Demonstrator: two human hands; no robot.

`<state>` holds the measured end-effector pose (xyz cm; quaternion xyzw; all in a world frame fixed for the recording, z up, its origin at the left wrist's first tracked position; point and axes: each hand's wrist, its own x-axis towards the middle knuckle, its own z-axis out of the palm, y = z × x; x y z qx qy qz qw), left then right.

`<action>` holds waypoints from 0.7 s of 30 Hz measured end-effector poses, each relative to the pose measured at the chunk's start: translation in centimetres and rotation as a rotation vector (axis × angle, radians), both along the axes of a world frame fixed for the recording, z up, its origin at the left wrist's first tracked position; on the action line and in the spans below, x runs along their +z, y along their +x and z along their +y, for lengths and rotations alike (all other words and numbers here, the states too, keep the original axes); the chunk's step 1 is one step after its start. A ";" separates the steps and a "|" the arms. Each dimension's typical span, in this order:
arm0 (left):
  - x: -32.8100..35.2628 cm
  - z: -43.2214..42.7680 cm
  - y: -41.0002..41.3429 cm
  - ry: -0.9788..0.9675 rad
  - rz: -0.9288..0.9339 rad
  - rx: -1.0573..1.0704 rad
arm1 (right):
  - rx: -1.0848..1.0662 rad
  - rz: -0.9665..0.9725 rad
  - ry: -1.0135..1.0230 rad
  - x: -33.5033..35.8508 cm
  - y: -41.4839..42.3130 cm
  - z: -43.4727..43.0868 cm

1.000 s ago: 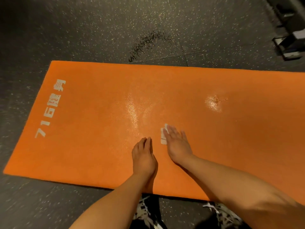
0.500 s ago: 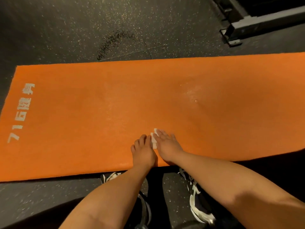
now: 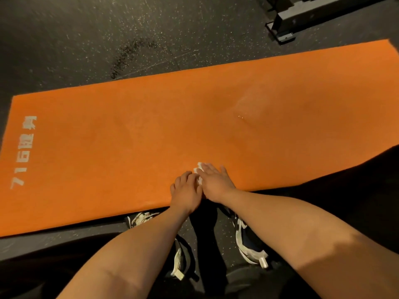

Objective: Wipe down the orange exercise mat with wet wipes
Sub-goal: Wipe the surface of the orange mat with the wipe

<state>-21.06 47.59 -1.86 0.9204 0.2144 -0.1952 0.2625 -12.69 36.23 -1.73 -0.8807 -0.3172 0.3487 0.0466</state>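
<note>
Orange mat (image 3: 151,137) lies flat on a dark speckled floor (image 3: 64,39), running from the left edge of the view to the upper right. A dark metal frame (image 3: 302,16) stands on the floor beyond its far right end. White print (image 3: 24,152) runs along the mat's left end, and a faint wet sheen (image 3: 248,108) shows right of centre. Two shoes (image 3: 248,244) stand just off the near edge. The right grip (image 3: 216,180), a bare hand, presses flat with straight fingers on a white wipe (image 3: 199,169) near that edge. The left grip (image 3: 186,189) rests relaxed on the mat just beside it, holding nothing.
</note>
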 end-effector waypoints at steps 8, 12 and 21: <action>-0.5 0.7 -1.5 -0.073 0.057 -0.120 | -0.089 0.048 -0.095 0.8 -0.6 -1.8; -1.0 1.1 -2.3 -0.043 -0.017 -0.155 | -0.147 0.027 -0.093 1.1 -0.7 -1.6; -1.4 0.2 -2.6 -0.026 -0.190 -0.122 | -0.163 0.018 -0.062 1.1 -1.4 -2.2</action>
